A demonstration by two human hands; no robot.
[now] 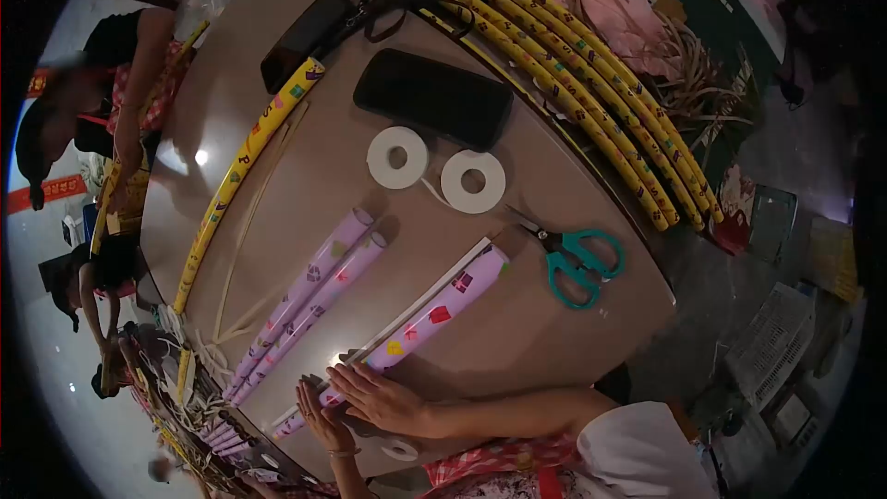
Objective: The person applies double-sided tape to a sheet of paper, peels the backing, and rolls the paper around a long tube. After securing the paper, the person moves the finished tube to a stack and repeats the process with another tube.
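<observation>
A purple patterned paper roll (439, 310) lies slantwise on the table, with a thin pale stick along its upper left edge. My right hand (383, 400) rests flat across its lower part, fingers stretched out. Close beside it, my left hand (321, 420) also touches the roll near its lower end, fingers straight. Neither hand is wrapped round anything. Two finished-looking purple tubes (309, 300) lie to the left. Teal-handled scissors (577, 263) lie partly open right of the roll's upper end. Above are two white tape rolls (397, 157), joined by a strip of tape.
A black phone (432, 98) and a dark case (305, 40) lie farther back. A yellow patterned tube (240, 171) curves along the left; several more (591, 102) lie along the back right edge. Other people (139, 83) handle yellow tubes at the far left.
</observation>
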